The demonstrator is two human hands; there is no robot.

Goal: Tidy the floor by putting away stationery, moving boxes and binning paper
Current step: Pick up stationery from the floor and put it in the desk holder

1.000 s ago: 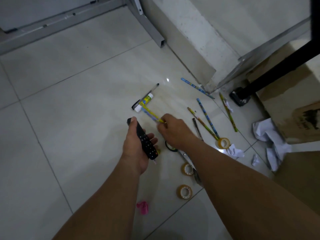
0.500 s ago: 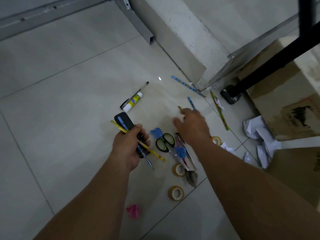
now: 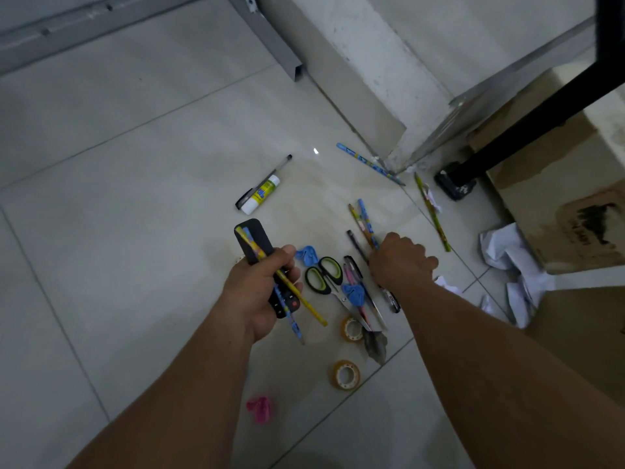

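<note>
Pale tiled floor (image 3: 135, 204), littered. The left hand (image 3: 260, 292) grips a black remote (image 3: 261, 231) plus two held pencils (image 3: 314, 313). The right hand (image 3: 402, 262) curls over the loose pencils (image 3: 368, 225) (fingers hidden, so I cannot tell its grip). They are light, stiff and prone to roll: pinch mid-shaft.

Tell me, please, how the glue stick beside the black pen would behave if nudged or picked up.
The glue stick is a round tube on its side, so a sideways nudge would probably roll it over the glossy floor. The black pen beside it might block that way. It looks small and rigid, likely light and easy to pinch.
</note>
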